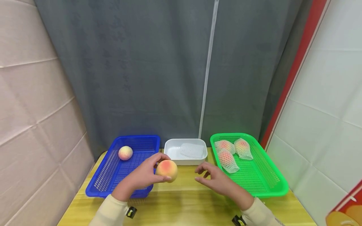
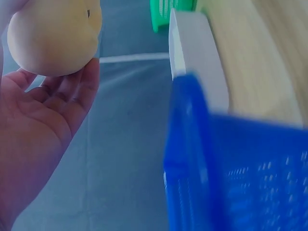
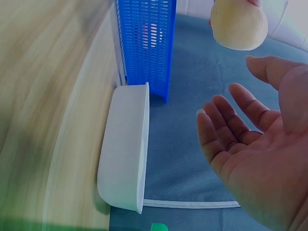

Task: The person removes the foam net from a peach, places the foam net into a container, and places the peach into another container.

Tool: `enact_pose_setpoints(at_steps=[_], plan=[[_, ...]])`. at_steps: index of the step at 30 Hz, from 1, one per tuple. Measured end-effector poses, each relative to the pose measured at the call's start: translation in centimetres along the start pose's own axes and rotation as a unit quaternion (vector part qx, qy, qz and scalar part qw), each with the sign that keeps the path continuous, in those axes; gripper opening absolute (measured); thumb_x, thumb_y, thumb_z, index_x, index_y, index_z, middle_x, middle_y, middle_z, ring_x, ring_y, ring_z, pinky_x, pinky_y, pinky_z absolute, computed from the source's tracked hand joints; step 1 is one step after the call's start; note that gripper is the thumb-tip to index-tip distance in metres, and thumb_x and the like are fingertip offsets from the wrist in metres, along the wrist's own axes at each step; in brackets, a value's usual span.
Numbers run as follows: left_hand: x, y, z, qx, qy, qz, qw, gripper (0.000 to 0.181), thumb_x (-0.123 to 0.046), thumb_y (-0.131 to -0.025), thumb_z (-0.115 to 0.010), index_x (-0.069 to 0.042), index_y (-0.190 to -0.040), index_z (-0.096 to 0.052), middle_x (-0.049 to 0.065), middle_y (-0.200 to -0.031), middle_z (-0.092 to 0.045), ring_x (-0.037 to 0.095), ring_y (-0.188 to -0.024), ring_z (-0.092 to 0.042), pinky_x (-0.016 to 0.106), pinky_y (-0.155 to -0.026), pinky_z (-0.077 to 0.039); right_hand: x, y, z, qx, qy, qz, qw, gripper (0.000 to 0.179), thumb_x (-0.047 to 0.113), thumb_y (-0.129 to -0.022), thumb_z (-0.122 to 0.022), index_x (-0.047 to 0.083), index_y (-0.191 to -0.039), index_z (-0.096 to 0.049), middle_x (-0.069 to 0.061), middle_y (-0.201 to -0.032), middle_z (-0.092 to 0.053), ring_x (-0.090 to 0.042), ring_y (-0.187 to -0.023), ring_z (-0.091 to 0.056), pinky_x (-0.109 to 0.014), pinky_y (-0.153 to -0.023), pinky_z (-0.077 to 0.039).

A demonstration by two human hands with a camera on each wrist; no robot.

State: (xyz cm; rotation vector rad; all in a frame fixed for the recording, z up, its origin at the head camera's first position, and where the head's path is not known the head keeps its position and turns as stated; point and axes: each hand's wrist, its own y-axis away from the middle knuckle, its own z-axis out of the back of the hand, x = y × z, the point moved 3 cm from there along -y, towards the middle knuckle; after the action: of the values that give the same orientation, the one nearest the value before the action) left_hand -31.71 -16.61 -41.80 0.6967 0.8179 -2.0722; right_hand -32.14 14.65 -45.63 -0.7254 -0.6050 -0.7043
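My left hand (image 1: 144, 172) grips a yellow and red peach (image 1: 167, 170) above the table, between the blue basket and the white tray. In the left wrist view the same peach (image 2: 53, 36) rests against the curled fingers. My right hand (image 1: 216, 180) is held in the air near the green basket, its fingers loosely bent and holding nothing. The right wrist view shows the right palm (image 3: 269, 159) facing the peach (image 3: 239, 24), apart from it. One more peach (image 1: 125, 153) lies in the blue basket (image 1: 99, 175).
A white tray (image 1: 186, 162) at the back middle holds white foam netting (image 1: 192, 150). On the right, the green basket (image 1: 275, 179) contains netted peaches (image 1: 227, 160). A grey curtain (image 1: 158, 69) hangs behind the wooden table (image 1: 181, 201); pale walls flank both sides.
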Motion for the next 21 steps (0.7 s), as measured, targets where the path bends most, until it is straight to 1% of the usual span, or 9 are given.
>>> enact_pose_setpoints(at_steps=[2,5,8,10,16,21], plan=[[0.1,0.1,0.7,-0.001,-0.011,0.000,0.9999,0.062,-0.046,-0.086,-0.097,-0.027,-0.134,-0.063,-0.009,-0.122,-0.068,0.017,-0.111,-0.066,0.040,-0.098,-0.056,-0.1,0.0,-0.1,0.004,-0.003,-0.007,1.0000,0.016,0.024,-0.106,-0.078,0.016,-0.117,-0.071,0.002,-0.116,-0.069,-0.021,-0.106,-0.068,-0.037,-0.089,-0.062],[0.5,0.3,1.7,-0.004,-0.020,0.006,0.9998,0.063,-0.047,-0.085,-0.097,-0.028,-0.134,-0.063,-0.010,-0.123,-0.068,0.016,-0.109,-0.067,0.037,-0.097,-0.057,-0.1,0.0,-0.2,0.011,-0.010,-0.012,0.9998,0.015,0.024,-0.106,-0.077,0.015,-0.116,-0.071,0.002,-0.115,-0.070,-0.018,-0.104,-0.068,-0.037,-0.089,-0.061],[0.9,0.4,2.3,-0.008,-0.034,0.010,0.9993,0.062,-0.046,-0.085,-0.097,-0.029,-0.133,-0.063,-0.010,-0.123,-0.067,0.015,-0.109,-0.067,0.036,-0.097,-0.057,-0.1,0.1,-0.3,0.017,-0.014,-0.019,0.9996,0.016,0.025,-0.106,-0.077,0.013,-0.116,-0.071,0.002,-0.115,-0.069,-0.016,-0.104,-0.067,-0.036,-0.089,-0.061],[1.1,0.4,2.6,-0.011,-0.045,0.011,0.9988,0.060,-0.045,-0.085,-0.097,-0.029,-0.133,-0.063,-0.010,-0.123,-0.066,0.014,-0.109,-0.066,0.036,-0.097,-0.057,-0.1,0.2,-0.3,0.021,-0.016,-0.024,0.9994,0.017,0.025,-0.107,-0.076,0.012,-0.116,-0.071,-0.001,-0.115,-0.070,-0.017,-0.105,-0.067,-0.035,-0.089,-0.060],[1.7,0.0,4.0,-0.030,-0.085,0.012,0.9958,0.059,-0.042,-0.084,-0.098,-0.026,-0.130,-0.064,-0.010,-0.122,-0.065,0.014,-0.108,-0.065,0.037,-0.097,-0.056,-0.1,0.3,-0.3,0.036,-0.019,-0.035,0.9986,0.019,0.027,-0.107,-0.076,0.011,-0.116,-0.071,-0.014,-0.119,-0.071,-0.018,-0.107,-0.068,-0.033,-0.089,-0.059],[2.7,-0.7,5.6,-0.051,-0.120,0.010,0.9914,0.058,-0.043,-0.085,-0.097,-0.021,-0.128,-0.066,-0.007,-0.121,-0.067,0.015,-0.106,-0.064,0.039,-0.096,-0.056,0.1,0.4,-0.3,0.047,-0.015,-0.037,0.9981,0.023,0.026,-0.107,-0.077,0.006,-0.116,-0.071,-0.010,-0.116,-0.072,-0.018,-0.107,-0.068,-0.034,-0.088,-0.059]])
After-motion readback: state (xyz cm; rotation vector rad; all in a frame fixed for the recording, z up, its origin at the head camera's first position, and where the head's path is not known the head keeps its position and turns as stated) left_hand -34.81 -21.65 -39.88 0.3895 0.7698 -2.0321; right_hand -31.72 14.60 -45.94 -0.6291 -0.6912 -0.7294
